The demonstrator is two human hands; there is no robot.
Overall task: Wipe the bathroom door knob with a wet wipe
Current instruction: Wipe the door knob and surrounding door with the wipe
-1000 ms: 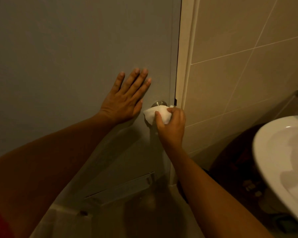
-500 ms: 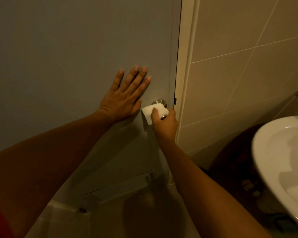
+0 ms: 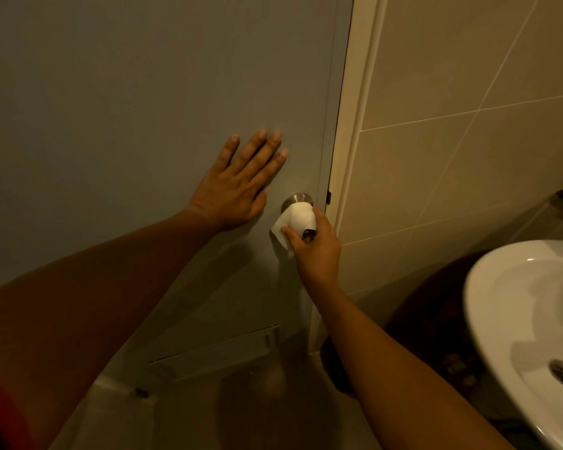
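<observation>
A round metal door knob (image 3: 297, 198) sits near the right edge of the grey bathroom door (image 3: 143, 92). A white wet wipe (image 3: 298, 219) is draped over the knob's front, so only the knob's upper rim and a small dark spot of its face show. My right hand (image 3: 316, 248) grips the knob from below through the wipe. My left hand (image 3: 238, 186) lies flat on the door just left of the knob, fingers spread and holding nothing.
The cream door frame (image 3: 355, 141) and beige tiled wall (image 3: 452, 125) stand to the right. A white washbasin (image 3: 527, 326) juts out at the lower right, close to my right forearm. A vent slot (image 3: 215, 352) is low on the door.
My right hand has turned the wipe around the knob, from its right side to underneath and over its front. My left hand has stayed flat on the door.
</observation>
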